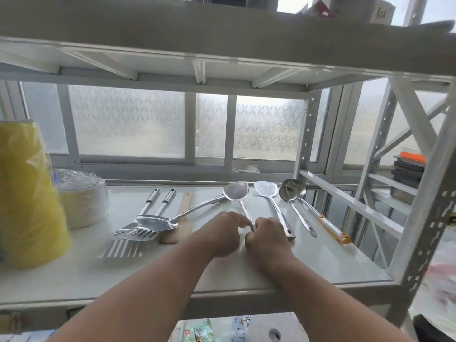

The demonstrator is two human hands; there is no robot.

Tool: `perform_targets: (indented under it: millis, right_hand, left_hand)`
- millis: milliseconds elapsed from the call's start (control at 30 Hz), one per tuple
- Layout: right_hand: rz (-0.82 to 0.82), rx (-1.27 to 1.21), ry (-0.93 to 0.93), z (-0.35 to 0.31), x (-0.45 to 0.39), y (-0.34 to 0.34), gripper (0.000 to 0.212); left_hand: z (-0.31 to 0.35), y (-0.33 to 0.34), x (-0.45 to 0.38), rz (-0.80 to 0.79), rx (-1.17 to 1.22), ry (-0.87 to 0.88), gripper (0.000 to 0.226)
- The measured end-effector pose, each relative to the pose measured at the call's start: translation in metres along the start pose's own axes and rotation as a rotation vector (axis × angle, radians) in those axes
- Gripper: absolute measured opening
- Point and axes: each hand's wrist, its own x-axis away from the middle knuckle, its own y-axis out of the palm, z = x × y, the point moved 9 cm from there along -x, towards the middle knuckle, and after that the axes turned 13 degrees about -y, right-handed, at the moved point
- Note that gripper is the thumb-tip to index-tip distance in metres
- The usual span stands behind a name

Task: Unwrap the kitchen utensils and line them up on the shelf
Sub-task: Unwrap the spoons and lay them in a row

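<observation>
- My left hand (222, 233) and my right hand (267, 234) meet at the centre of the frame, low on the shelf (320, 262); both have fingers curled in around the handle end of a steel spatula (237, 192).
- That spatula's blade sits above my hands, towards the back of the shelf, and its handle runs down into my fingers — the very end is hidden by them.
- Right of it lie three more utensils, side by side, handles pointing to the lower right: a flat turner (265, 191), a steel ladle (287, 193) and a second ladle (297, 187) with an orange-tipped handle.
- Left of centre, two slotted turners (134, 233) lie overlapped, handles pointing away from me; a long-handled spoon (158, 222) rests across them, and a wooden spatula (183, 208) lies just beside.
- At the left edge of the frame stands a yellow plastic-wrapped roll (27, 193), with a stack of wrapped paper plates (84, 201) just beside it.
- Frosted window panes (128, 124) fill the background behind the shelf.
</observation>
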Motion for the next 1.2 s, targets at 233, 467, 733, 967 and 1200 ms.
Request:
perform_targets:
  millis: [233,467,733,967,1200]
  right_hand:
    - [0.047,0.104,-0.041,0.000,0.008,0.000,0.025]
    - [-0.042,0.234,-0.119,-0.015,-0.001,0.010,0.017]
    - [-0.136,0.262,-0.090,-0.025,-0.024,0.013,0.025]
    - [-0.084,0.198,-0.042,-0.018,-0.042,0.033,0.020]
    - [-0.040,0.205,-0.075,-0.008,-0.047,0.041,0.023]
  left_hand:
    - [-0.063,-0.063,-0.002,0.354,-0.724,-0.325,0.038]
    - [-0.097,-0.054,0.001,0.195,-0.685,-0.566,0.049]
    - [-0.102,-0.052,0.009,0.170,-0.740,-0.678,0.057]
    - [-0.104,-0.051,0.012,0.150,-0.750,-0.709,0.060]
    - [-0.110,-0.052,0.008,0.172,-0.735,-0.716,0.062]
